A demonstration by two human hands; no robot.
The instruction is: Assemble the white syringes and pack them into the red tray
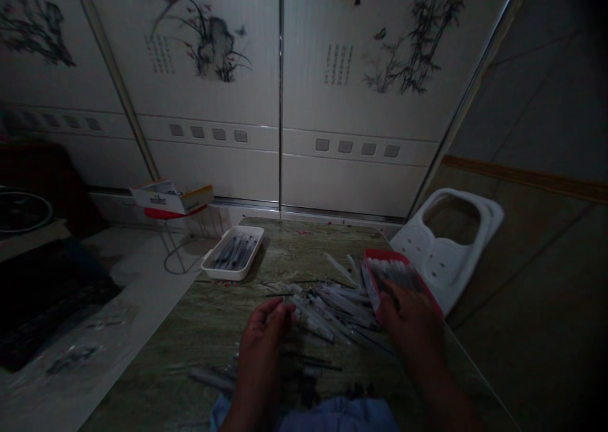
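Note:
My left hand [266,327] is over the table at the near edge of a loose pile of pen parts [327,308], with clear tubes and thin dark sticks among them. Its thumb and fingers are pinched together; whatever they may hold is too small to make out. My right hand [411,324] reaches over the red box [370,286], which is packed with rows of pale, slim pen-like pieces [392,270]. The fingers of that hand are curled at the box's near side, and what is between them is hidden.
A white tray [256,258] of dark, slim pen-like pieces stands at the table's far left. Beside the table's right edge is a white plastic chair [427,254]. An open carton [173,201] rests on a red stool [156,215]. Dark sticks and small pieces lie nearest me.

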